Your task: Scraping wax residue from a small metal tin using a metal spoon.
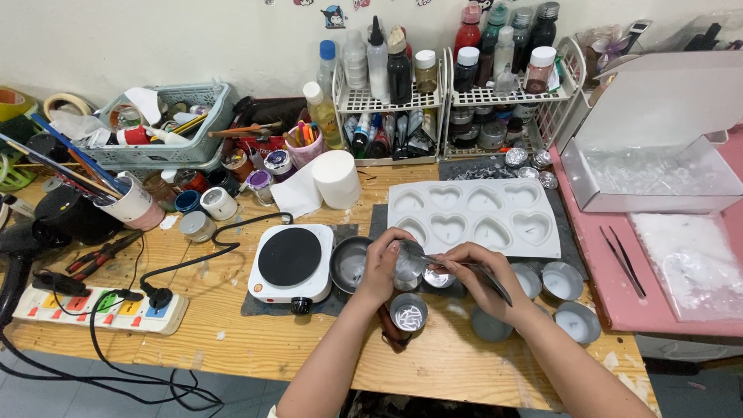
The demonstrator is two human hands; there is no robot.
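Note:
My left hand (381,267) grips a small round metal tin (405,267), tilted on its side above the wooden table (232,340). My right hand (481,271) holds long metal tweezers (495,285) whose tip reaches into that tin. Below the hands stands another small tin (408,313) with white bits in it. Behind the hands lies a white silicone mould (474,217) with several heart-shaped hollows. A small metal pot (348,265) sits just left of my left hand.
A white electric hotplate (292,263) stands left of the pot, its cord running to a power strip (101,310). Several empty tins (562,280) sit at right. A second pair of tweezers (625,259) lies on a pink surface beside an open white box (658,174). Bottle racks (457,101) line the back.

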